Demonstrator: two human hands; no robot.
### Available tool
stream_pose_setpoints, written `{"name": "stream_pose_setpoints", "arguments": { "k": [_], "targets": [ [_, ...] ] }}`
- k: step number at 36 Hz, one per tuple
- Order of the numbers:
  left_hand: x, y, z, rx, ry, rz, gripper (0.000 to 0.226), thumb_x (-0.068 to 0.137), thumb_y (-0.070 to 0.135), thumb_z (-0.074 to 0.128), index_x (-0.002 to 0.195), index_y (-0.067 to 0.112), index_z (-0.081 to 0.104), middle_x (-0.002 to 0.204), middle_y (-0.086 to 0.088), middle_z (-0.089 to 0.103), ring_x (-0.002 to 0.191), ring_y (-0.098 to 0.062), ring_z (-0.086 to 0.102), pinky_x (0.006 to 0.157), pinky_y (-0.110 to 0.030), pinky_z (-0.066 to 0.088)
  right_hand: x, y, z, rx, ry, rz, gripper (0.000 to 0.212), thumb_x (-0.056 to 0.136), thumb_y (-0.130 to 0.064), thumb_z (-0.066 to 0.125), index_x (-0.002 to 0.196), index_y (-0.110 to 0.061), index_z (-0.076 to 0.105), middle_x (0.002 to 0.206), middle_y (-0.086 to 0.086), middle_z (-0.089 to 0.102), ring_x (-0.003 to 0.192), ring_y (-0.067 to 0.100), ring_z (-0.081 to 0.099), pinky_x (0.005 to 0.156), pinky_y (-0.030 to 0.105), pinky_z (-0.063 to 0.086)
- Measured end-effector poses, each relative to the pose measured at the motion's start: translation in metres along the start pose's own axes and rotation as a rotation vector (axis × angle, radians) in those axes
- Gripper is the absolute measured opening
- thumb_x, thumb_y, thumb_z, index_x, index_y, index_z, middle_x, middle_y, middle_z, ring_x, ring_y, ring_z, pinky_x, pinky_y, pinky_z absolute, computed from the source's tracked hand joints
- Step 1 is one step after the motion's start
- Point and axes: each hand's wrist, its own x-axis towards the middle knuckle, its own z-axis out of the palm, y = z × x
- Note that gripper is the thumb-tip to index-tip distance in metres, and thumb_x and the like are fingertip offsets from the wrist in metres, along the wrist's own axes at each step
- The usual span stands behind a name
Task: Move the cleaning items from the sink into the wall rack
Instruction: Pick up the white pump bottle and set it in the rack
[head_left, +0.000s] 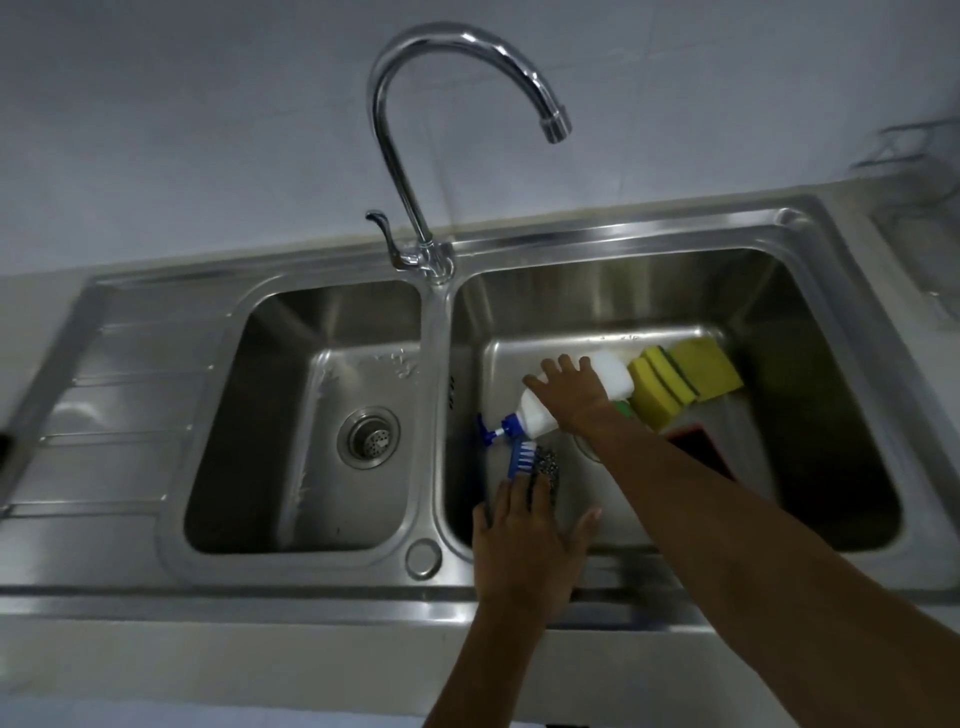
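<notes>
Your right hand (574, 392) lies across the white spray bottle (571, 400) in the right basin of the sink (810, 291), fingers draped over its body; whether the grip is closed, can't tell. Bottle is on its side, blue trigger nozzle (496, 428) pointing left. Just right of it, touching, yellow sponges (685, 382) stacked at the basin's back right. A dark red-edged pad (698, 447) sits under your forearm. Your left hand (527, 540) is spread wide, fingers apart, holding nothing, fingertips over the steel scourer (545, 465) beside the blue brush (521, 457). Wire wall rack (919, 156) at upper right, blurred. Left basin has only the drain (370, 439).
</notes>
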Motion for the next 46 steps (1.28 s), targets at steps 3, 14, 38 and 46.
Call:
{"name": "stream_pose_setpoints", "arguments": {
  "k": [3, 14, 38, 46],
  "targets": [
    [0.000, 0.000, 0.000, 0.009, 0.025, 0.008, 0.089, 0.091, 0.084, 0.014, 0.160, 0.029, 0.026, 0.165, 0.001, 0.035, 0.153, -0.021, 0.029, 0.123, -0.052, 0.023, 0.002, -0.002, 0.004, -0.006, 0.005, 0.003, 0.070, 0.094, -0.029, 0.060, 0.155, -0.026, 0.027, 0.157, 0.018, 0.024, 0.143, 0.040, 0.025, 0.114, 0.056, 0.026],
    [-0.001, 0.001, -0.003, 0.023, 0.006, -0.016, 0.088, 0.090, 0.083, 0.017, 0.159, 0.030, 0.027, 0.164, 0.000, 0.036, 0.153, -0.022, 0.030, 0.122, -0.051, 0.024, -0.006, 0.004, -0.003, 0.074, 0.085, 0.033, 0.082, 0.085, -0.017, 0.070, 0.153, -0.018, 0.026, 0.150, 0.019, 0.034, 0.138, 0.042, 0.033, 0.110, 0.062, 0.030],
    [0.031, 0.093, -0.118, -0.126, 0.361, 0.293, 0.102, 0.101, 0.068, 0.009, 0.092, -0.004, 0.082, 0.090, -0.024, 0.079, 0.069, -0.037, 0.078, 0.059, -0.059, 0.059, -0.226, 0.203, -0.229, 0.916, 0.932, 0.420, 0.084, 0.066, -0.063, 0.081, 0.130, -0.030, 0.037, 0.123, -0.010, 0.057, 0.106, 0.013, 0.063, 0.084, 0.034, 0.060],
    [0.069, 0.226, -0.214, -0.231, 0.235, 0.439, 0.082, 0.097, 0.074, 0.026, 0.162, 0.025, 0.023, 0.170, 0.003, 0.026, 0.156, -0.017, 0.024, 0.126, -0.039, 0.018, -0.288, 0.332, -0.332, 0.831, 1.178, 0.640, 0.085, 0.064, -0.063, 0.081, 0.124, -0.017, 0.043, 0.107, -0.005, 0.057, 0.090, 0.017, 0.060, 0.064, 0.022, 0.047]
  ]
}}
